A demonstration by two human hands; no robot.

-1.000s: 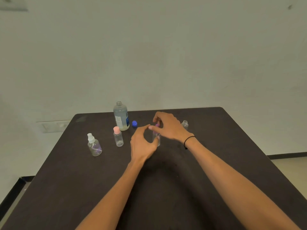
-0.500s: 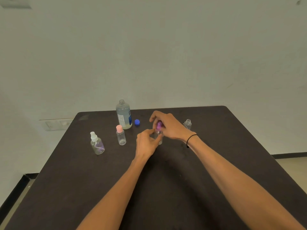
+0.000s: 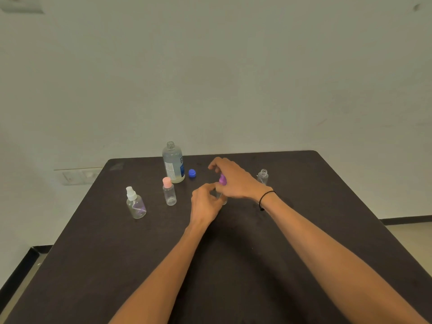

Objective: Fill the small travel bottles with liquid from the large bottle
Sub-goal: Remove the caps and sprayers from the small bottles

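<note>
The large clear bottle (image 3: 173, 163) stands uncapped at the back of the dark table (image 3: 233, 265), its blue cap (image 3: 192, 173) beside it. A small clear bottle (image 3: 224, 200) with a purple cap (image 3: 222, 179) stands mid-table, mostly hidden by my hands. My left hand (image 3: 204, 203) grips its body from the left. My right hand (image 3: 233, 178) closes over the purple cap from above. A pink-capped small bottle (image 3: 168, 191) and a white spray bottle (image 3: 135, 203) stand to the left. An uncapped small bottle (image 3: 262, 177) stands behind my right wrist.
A pale wall rises just behind the table's far edge. Floor shows past the table's left and right sides. A black band circles my right wrist (image 3: 265, 199).
My left hand has closed from an open reach onto the small bottle's body. My right hand has stayed on the purple cap, shifting slightly around it.
</note>
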